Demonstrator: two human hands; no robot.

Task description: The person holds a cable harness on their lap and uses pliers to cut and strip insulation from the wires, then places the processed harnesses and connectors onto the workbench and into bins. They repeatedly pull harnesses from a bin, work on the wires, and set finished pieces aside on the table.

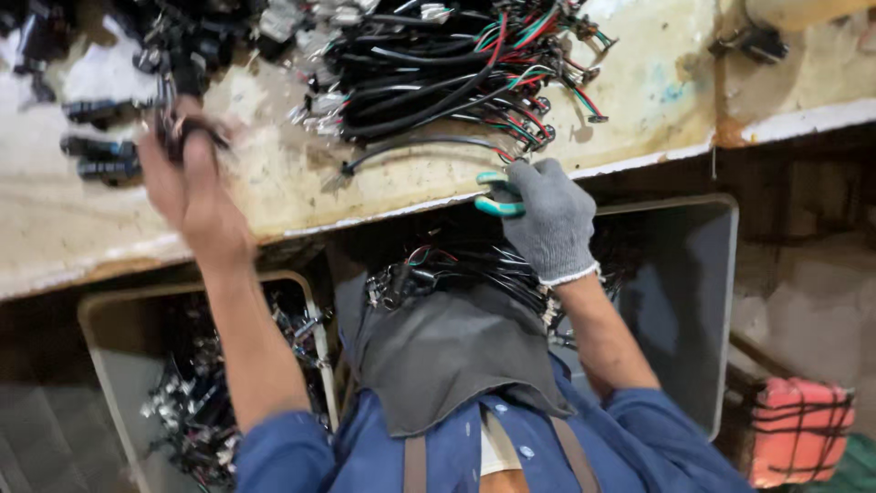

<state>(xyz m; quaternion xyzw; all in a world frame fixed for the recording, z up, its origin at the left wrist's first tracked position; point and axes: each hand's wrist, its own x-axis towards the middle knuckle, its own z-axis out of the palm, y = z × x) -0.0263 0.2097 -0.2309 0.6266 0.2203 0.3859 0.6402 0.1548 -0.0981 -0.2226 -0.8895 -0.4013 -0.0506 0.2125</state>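
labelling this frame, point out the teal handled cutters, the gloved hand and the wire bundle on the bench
teal handled cutters (497,194), head view, on the teal handles
right hand (550,219), head view, back of grey glove
wire bundle (438,73), head view, black cables mid-pile

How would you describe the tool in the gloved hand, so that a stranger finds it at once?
Start at the worn workbench and follow its front edge to the grey-gloved right hand. The pliers stick out of its grip, just below the wire bundle. Their teal handles are the only teal thing there.

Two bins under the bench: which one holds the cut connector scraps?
The bin at lower left, beside the bare left forearm: it holds a heap of small connector pieces. The grey bin at right shows mostly bare wall.
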